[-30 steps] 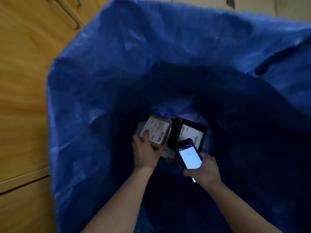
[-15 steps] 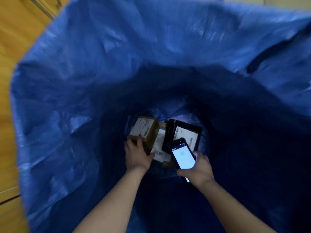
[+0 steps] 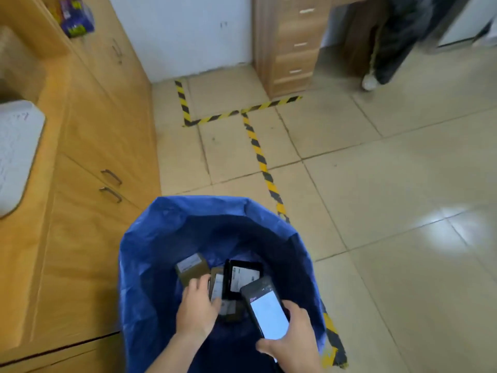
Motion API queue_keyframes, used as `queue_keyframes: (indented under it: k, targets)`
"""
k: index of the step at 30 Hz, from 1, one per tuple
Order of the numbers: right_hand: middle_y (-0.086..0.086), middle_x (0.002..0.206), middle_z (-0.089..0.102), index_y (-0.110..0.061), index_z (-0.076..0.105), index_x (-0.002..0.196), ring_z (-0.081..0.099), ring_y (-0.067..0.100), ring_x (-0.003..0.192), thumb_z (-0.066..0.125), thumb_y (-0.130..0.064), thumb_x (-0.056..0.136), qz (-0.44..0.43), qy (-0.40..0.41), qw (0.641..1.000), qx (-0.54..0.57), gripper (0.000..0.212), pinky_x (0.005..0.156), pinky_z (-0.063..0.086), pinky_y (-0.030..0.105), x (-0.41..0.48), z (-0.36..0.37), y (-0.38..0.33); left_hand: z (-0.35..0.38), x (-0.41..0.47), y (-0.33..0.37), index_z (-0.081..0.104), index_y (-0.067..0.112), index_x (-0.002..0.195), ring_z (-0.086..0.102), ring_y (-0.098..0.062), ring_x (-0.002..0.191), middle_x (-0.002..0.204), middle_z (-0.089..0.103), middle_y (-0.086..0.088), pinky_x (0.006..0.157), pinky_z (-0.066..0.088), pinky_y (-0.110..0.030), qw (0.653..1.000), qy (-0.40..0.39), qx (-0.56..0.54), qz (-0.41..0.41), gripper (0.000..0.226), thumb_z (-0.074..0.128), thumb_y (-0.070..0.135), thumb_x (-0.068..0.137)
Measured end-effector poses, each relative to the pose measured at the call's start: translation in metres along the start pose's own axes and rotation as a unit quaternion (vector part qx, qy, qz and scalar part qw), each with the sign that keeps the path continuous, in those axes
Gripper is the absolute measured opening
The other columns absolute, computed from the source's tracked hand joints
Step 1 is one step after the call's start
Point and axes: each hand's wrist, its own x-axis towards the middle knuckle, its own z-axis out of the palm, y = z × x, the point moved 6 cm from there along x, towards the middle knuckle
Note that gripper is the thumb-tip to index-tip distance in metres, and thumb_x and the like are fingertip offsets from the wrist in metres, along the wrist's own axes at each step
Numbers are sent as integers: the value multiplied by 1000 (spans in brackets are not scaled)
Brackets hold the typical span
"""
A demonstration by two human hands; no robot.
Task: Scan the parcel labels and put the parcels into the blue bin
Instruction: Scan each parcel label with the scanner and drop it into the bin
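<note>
1. Blue bin (image 3: 150,267) – a soft-walled sack, mouth open, in the lower centre of the frame. It stands on the tiled floor (image 3: 390,238), just beside the wooden cabinet (image 3: 94,146) that fills the left of the frame.
2. Brown box (image 3: 192,267), white label facing up. It lies at the bottom of the bin, towards its left side.
3. Black parcel (image 3: 243,275), white label facing up. It lies at the bottom of the bin, right of the brown box.
4. Narrow brown parcel (image 3: 217,285), labelled, lying between items 2 and 3. Blur hides its edges.
5. Left hand (image 3: 197,308), reaching into the bin from the lower edge of the frame. Its fingers are loosely spread and grip nothing. The fingertips lie at the near edge of the brown box, but contact cannot be told.
6. Right hand (image 3: 293,335), lower right of the bin mouth, with fingers and thumb wrapped round the scanner (image 3: 266,310). This is a dark handheld unit with its screen lit white, held above the parcels.
7. Yellow-and-black tape (image 3: 258,152) – lines on the floor, centre of the frame, one running down past the bin's right side.
8. Drawer unit (image 3: 290,44), wooden, top centre.
9. White tray-like object (image 3: 16,154), left edge, on the cabinet top.
10. Purple packet (image 3: 76,17), upper left, on the cabinet top.
11. Another person's leg and pale shoe (image 3: 369,82), upper right.
</note>
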Motion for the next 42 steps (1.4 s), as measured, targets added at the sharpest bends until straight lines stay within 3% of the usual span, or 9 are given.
queue_keyframes:
  k: [2, 7, 12, 17, 21, 25, 33, 37, 42]
  targets:
    - [-11, 111, 42, -29, 42, 123, 50, 0, 89, 78, -34, 48, -20, 28, 999, 16, 83, 60, 38, 11, -46, -34, 5, -18, -39, 33, 42, 24, 137, 45, -20, 122, 129, 46, 2, 99, 42, -34, 999, 9, 7, 41, 48, 57, 32, 92]
    - [0, 108, 58, -26, 50, 105, 60, 17, 95, 75, -26, 47, -30, 95, 988, 120, 63, 79, 53, 33, -149, -113, 50, -29, -140, 102, 45, 26, 132, 51, -16, 114, 124, 47, 6, 88, 46, -33, 992, 3, 7, 127, 39, 56, 27, 94]
    - [-4, 111, 56, -24, 52, 119, 60, 13, 95, 75, -25, 42, -37, 179, 967, 177, 80, 76, 53, 29, -259, -204, 143, -15, -256, 197, 48, 25, 129, 52, -12, 112, 116, 49, 8, 85, 42, -23, 968, 7, 1, 249, 37, 59, 24, 94]
    - [-8, 101, 52, -31, 49, 101, 56, 5, 86, 77, -32, 41, -1, 260, 943, 209, 66, 66, 48, 21, -371, -286, 256, 38, -384, 302, 51, 26, 126, 57, -11, 108, 115, 54, 6, 87, 46, -25, 934, -35, -8, 355, 34, 59, 23, 93]
    - [-12, 105, 48, -36, 40, 103, 54, 7, 92, 76, -35, 41, 61, 351, 903, 240, 72, 83, 50, 31, -456, -331, 351, 98, -483, 382, 57, 20, 123, 59, -14, 108, 111, 60, 0, 91, 43, -25, 885, -103, 7, 454, 37, 67, 15, 87]
    - [-7, 113, 46, -28, 41, 115, 50, 9, 99, 84, -35, 49, 145, 413, 862, 257, 79, 85, 51, 29, -531, -361, 433, 159, -571, 447, 56, 18, 124, 58, -11, 104, 110, 56, 1, 90, 42, -22, 821, -181, 56, 539, 42, 66, 11, 84]
    - [-2, 121, 43, -21, 38, 128, 47, 14, 111, 82, -34, 52, 251, 515, 757, 314, 89, 93, 48, 33, -628, -387, 556, 263, -708, 553, 45, 39, 129, 50, 5, 102, 110, 48, 22, 84, 38, -11, 694, -259, 104, 664, 46, 65, 37, 87]
    - [-3, 127, 42, -21, 39, 134, 49, 15, 114, 79, -34, 50, 294, 546, 712, 329, 94, 97, 45, 37, -651, -405, 598, 311, -759, 605, 44, 41, 128, 47, 5, 102, 119, 49, 20, 81, 37, -9, 661, -301, 101, 680, 48, 67, 40, 86]
    - [-6, 118, 44, -25, 43, 129, 49, 11, 105, 75, -36, 48, 337, 566, 675, 334, 88, 94, 47, 34, -668, -434, 638, 365, -808, 664, 42, 39, 133, 47, 2, 107, 126, 45, 17, 86, 40, -12, 624, -316, 109, 706, 55, 66, 49, 85]
